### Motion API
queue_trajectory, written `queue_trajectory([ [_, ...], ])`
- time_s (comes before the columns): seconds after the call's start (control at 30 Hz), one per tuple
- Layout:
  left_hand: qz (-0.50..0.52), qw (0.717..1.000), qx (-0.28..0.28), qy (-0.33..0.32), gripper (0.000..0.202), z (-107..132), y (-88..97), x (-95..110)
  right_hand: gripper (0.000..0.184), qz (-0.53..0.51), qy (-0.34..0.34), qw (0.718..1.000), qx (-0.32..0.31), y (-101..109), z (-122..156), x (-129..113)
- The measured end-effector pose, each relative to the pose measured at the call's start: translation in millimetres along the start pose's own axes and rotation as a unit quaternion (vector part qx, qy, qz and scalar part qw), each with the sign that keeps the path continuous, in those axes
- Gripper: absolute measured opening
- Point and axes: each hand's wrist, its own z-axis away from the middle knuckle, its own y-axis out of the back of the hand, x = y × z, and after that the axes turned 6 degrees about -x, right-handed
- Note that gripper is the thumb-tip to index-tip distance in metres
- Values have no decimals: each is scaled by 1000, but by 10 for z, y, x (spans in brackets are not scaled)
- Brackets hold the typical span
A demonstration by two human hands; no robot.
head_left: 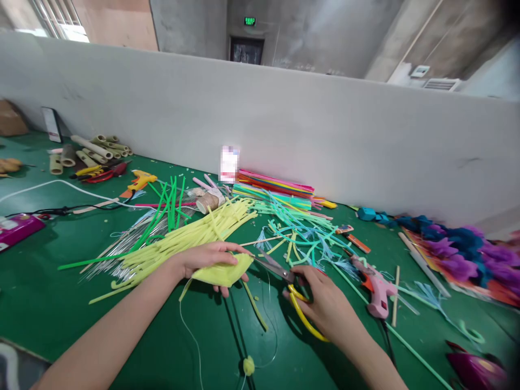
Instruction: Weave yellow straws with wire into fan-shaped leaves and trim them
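My left hand (205,259) holds a yellow fuzzy leaf-shaped piece (223,272) made of pipe cleaners, just above the green table (60,303). My right hand (325,303) grips yellow-handled scissors (284,279), fingers through the loops. The metal blades point left and their tips reach the right end of the yellow piece. A thin wire (190,330) trails from the piece toward the table's front edge, ending near a small yellow pompom (248,366). A heap of yellow pipe cleaners (190,233) lies just beyond my left hand.
A pink glue gun (377,290) lies right of the scissors, a yellow one (140,181) at back left. Green, teal and multicoloured pipe cleaners (280,189) spread along the white partition. Blue and purple feathers (459,254) at right. Cardboard tubes (95,149) and a pink box (18,227) at left.
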Motion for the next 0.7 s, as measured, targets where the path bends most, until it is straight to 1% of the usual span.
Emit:
queue_trajectory([
  [0.03,-1,1000,2,-1,57,-1,-3,0,33,15,3,1000,6,-12,-4,-12],
  [0.13,-4,1000,10,-2,56,2,-23,9,38,56,19,997,45,-50,-6,-38],
  [0.23,-2,1000,15,-4,56,10,-49,31,39,95,32,992,79,-82,-1,-51],
  [0.47,2,1000,3,1,53,24,-67,68,38,119,38,988,91,-132,-1,-35],
  [0.7,-1,1000,1,1,51,28,-87,65,38,122,27,988,93,-114,10,-42],
])
